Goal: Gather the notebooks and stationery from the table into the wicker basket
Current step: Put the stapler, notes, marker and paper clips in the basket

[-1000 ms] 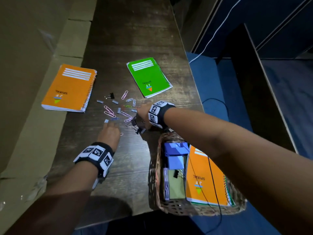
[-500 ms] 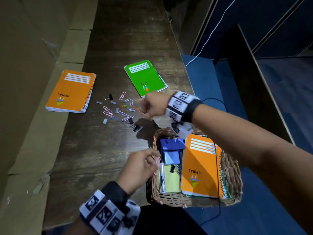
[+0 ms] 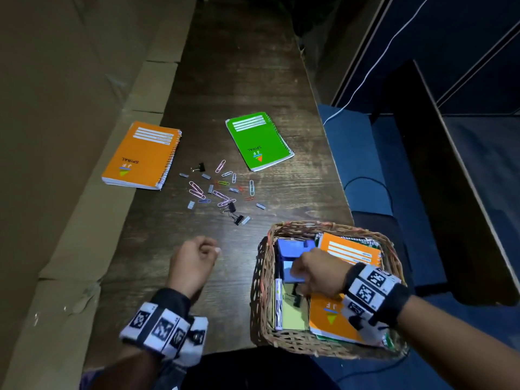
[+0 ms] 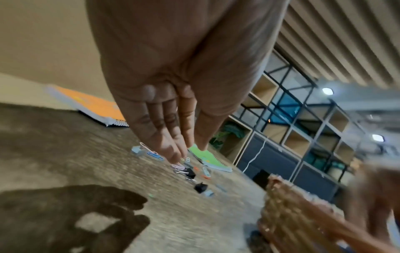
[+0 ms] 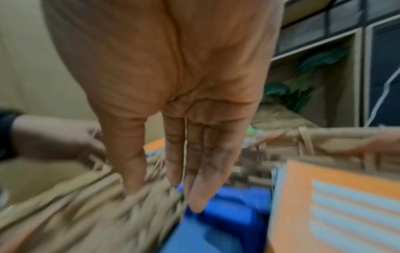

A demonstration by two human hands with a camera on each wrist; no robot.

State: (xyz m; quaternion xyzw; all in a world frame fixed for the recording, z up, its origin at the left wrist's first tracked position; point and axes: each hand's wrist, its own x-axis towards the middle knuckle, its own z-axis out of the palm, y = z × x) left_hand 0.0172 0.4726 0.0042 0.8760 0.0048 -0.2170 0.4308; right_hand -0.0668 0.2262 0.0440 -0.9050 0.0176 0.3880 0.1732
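Right hand (image 3: pixel 315 273): we held it over the basket (image 3: pixel 263 280), fingers straight and together, nothing gripped.
Left hand (image 3: pixel 194 261): we kept it over the tabletop (image 3: pixel 239 80) left of the basket, loosely curled in the head view, straight in the wrist view; we held nothing.
Notebooks: orange (image 3: pixel 142 156) far left, green (image 3: pixel 257 140) far centre, both on the tabletop.
Clips (image 3: pixel 222 190): scattered between them.

A dark wooden table (image 3: pixel 239 80) stands beside cardboard sheets (image 3: pixel 70 108), blue flooring (image 3: pixel 351 153) and cubby shelving (image 4: pixel 303 137).
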